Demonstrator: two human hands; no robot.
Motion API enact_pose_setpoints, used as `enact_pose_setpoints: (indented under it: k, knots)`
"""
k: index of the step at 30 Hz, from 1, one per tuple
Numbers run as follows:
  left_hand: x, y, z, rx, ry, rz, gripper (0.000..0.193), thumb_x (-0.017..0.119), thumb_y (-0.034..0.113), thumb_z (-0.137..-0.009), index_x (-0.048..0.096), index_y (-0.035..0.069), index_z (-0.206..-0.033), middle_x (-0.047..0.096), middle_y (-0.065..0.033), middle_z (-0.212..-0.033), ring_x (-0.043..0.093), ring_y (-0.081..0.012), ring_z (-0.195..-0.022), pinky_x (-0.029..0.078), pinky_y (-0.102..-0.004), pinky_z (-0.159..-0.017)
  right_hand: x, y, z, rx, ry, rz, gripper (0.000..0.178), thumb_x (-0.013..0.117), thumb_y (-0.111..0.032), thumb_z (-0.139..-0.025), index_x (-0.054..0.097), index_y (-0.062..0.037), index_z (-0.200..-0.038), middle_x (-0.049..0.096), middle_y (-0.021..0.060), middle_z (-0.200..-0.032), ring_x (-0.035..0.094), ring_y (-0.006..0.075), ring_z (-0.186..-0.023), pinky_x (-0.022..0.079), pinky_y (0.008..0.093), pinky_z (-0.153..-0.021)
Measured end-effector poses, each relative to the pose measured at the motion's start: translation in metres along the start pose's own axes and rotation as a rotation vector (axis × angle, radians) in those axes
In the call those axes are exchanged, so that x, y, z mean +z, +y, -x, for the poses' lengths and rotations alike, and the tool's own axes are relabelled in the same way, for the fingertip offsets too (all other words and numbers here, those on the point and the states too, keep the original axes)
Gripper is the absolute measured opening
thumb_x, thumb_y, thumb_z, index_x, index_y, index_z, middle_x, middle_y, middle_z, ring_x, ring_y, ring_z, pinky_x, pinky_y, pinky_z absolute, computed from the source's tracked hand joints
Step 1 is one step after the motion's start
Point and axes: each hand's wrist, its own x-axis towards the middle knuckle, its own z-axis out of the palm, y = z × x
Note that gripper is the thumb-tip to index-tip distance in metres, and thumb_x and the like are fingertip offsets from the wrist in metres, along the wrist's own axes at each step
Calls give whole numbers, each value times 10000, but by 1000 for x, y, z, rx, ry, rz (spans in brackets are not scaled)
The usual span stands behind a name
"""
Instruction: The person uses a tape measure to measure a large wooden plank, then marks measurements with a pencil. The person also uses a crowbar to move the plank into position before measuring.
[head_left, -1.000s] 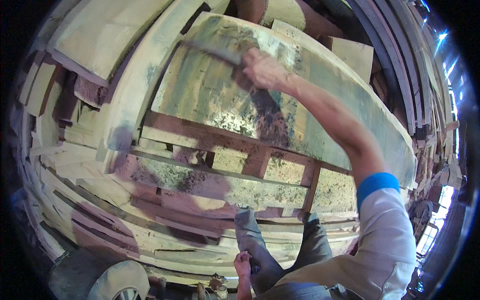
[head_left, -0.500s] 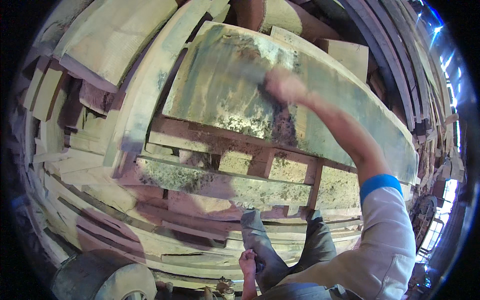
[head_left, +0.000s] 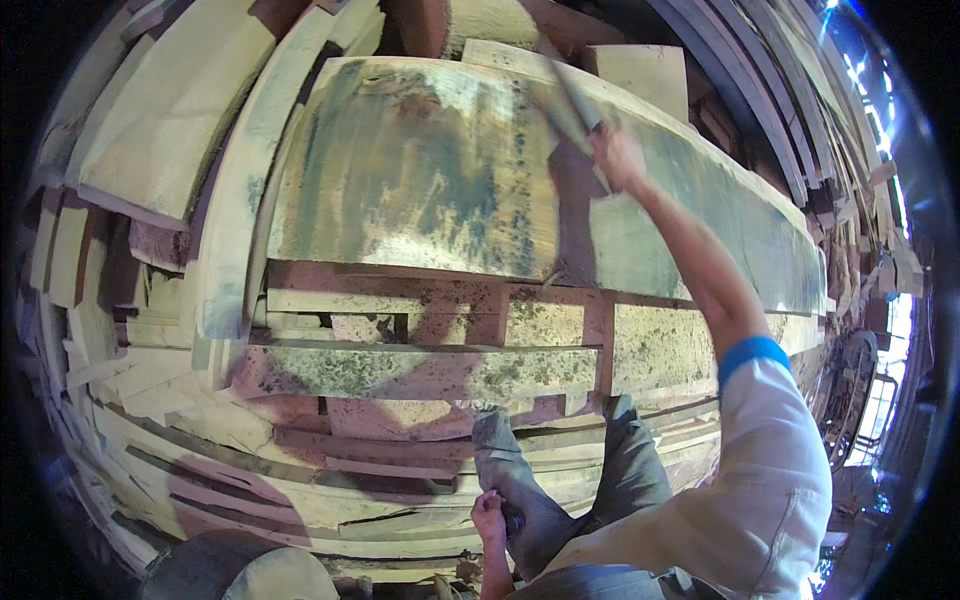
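Observation:
In my right hand [head_left: 620, 160] is a long, thin, flat tool [head_left: 572, 92], smeared by motion; its kind cannot be made out. It reaches from my fist toward the far edge of a wide wooden slab [head_left: 420, 180]. The slab is pale with grey-blue stains and a line of dark specks [head_left: 520, 190] across its face. My arm stretches over the slab's right half and casts a shadow on it. Low in the picture, my left hand [head_left: 488, 517] is curled closed beside my left leg, with nothing visible in it.
Short blocks and a speckled beam [head_left: 430, 372] lie under the slab's near side. Long planks [head_left: 260, 160] stand at the left, and stacked boards [head_left: 745, 90] curve along the right. A rounded grey object [head_left: 280, 578] sits at the lower left. My legs stand among loose slats.
My right hand has moved right and away with the tool, which now points up-left. The dark debris near the slab's middle is mostly gone. My left hand stays by my leg.

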Motion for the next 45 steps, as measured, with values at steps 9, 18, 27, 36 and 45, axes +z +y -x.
enact_pose_setpoints:
  k: [9, 18, 27, 36, 45]
  knots:
    - [16, 28, 3, 1, -8, -167, 171, 620, 60, -884, 645, -30, -1028, 685, -90, -837, 629, -147, -769, 494, -285, -752, -2, -120, 160, -1050, -84, -289, 233, 546, -80, -817, 614, 10, -1021, 559, 133, -910, 550, 273, -855, 496, 429, -752]
    - [32, 13, 11, -25, -49, -173, 162, 619, 63, -878, 661, -27, -1006, 684, -89, -834, 627, -151, -780, 495, -292, -766, -33, 51, 83, 193, 299, -148, 173, 576, -185, -884, 579, -26, -952, 559, 185, -935, 558, 395, -836, 478, 475, -708]
    - [34, 23, 5, 130, -63, -355, 130, 628, 64, -859, 669, -4, -962, 679, -78, -808, 612, -145, -774, 480, -293, -777, -32, -27, 218, -944, -28, -406, 271, 550, -180, -876, 558, -48, -1112, 537, 133, -978, 542, 309, -910, 454, 472, -768]
    - [52, 43, 3, 179, -109, -600, 166, 625, 45, -815, 668, -48, -945, 685, -114, -809, 619, -171, -718, 503, -309, -738, -21, 189, 201, 625, 139, -19, 268, 634, -175, -768, 597, -11, -977, 536, 209, -915, 538, 378, -846, 448, 480, -735]
    - [120, 85, 5, 318, -252, -909, 196, 610, 75, -815, 652, -57, -953, 682, -126, -819, 652, -185, -747, 526, -333, -705, -34, 254, 341, -110, 155, -549, 213, 611, -205, -809, 584, -56, -959, 563, 162, -939, 562, 323, -953, 441, 462, -813]
